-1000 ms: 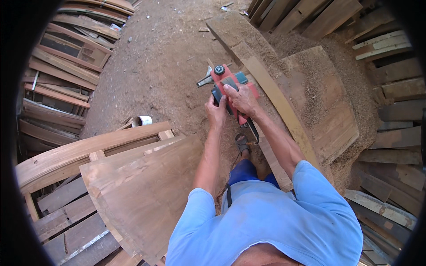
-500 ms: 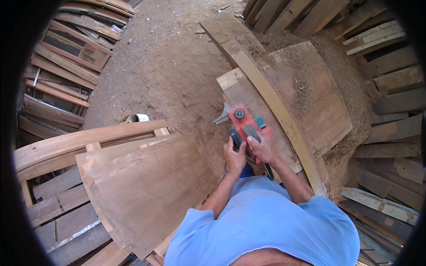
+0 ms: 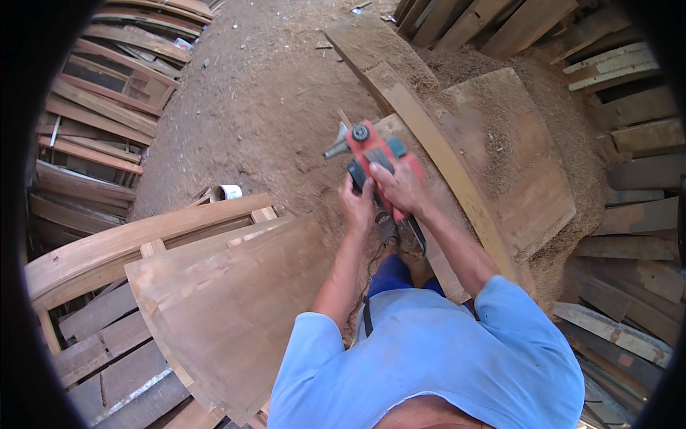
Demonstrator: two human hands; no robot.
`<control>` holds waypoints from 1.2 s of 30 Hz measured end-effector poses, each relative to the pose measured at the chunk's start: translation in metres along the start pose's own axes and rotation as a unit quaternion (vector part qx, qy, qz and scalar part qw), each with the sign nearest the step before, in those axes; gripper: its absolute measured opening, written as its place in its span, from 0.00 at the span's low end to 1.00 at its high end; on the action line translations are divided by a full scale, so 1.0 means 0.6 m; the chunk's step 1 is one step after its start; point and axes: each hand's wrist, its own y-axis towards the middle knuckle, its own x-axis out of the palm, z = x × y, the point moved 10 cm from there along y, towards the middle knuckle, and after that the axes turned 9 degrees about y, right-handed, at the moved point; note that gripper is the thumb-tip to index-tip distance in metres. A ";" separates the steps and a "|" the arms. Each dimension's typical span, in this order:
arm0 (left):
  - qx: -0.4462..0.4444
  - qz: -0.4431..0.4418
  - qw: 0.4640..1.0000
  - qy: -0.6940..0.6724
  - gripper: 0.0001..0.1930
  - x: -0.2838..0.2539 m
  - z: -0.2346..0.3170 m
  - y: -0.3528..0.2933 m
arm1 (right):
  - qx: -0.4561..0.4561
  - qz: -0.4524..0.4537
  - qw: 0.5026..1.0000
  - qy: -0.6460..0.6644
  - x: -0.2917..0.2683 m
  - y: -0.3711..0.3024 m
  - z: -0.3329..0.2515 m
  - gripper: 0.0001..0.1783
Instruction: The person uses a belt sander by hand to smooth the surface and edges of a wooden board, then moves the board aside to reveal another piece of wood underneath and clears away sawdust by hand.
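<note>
A red electric hand planer (image 3: 374, 145) with a black knob, a grey chute and a teal patch is held out in front of me. My right hand (image 3: 402, 188) is wrapped over its rear part. Against the black part on its left side, the fingers of my left hand (image 3: 356, 207) are closed. Beneath it lies a wooden board (image 3: 449, 263), largely covered by the tool and my right arm. Whether the planer's sole touches the wood cannot be seen. Along the board's right side runs a long timber beam (image 3: 457, 177).
On the left, a wide wooden panel (image 3: 236, 293) rests by a curved timber frame (image 3: 164, 225), with a white cup (image 3: 227, 191) behind. A shavings-strewn panel (image 3: 511, 157) lies at right. Stacked planks (image 3: 636, 214) line the right; more timber (image 3: 107, 93) stands far left. A dark cord hangs near my legs.
Both hands have pushed the planer away from me and slightly left, toward the board's far end. My arms are straighter, and more of my legs shows.
</note>
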 end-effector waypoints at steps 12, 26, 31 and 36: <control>-0.001 -0.037 0.999 0.021 0.22 0.009 0.031 0.002 | 0.039 0.005 0.999 0.003 -0.010 -0.005 0.007 0.32; -0.080 -0.057 0.994 0.044 0.29 0.029 0.018 -0.270 | 0.069 0.008 0.998 0.001 -0.067 -0.243 0.082 0.33; -0.034 -0.028 0.999 -0.006 0.25 0.028 0.040 -0.118 | 0.049 0.009 0.999 0.001 -0.042 -0.098 0.058 0.32; -0.003 -0.048 0.993 -0.110 0.19 0.033 0.071 0.074 | -0.120 -0.029 0.984 -0.125 0.000 0.098 -0.012 0.34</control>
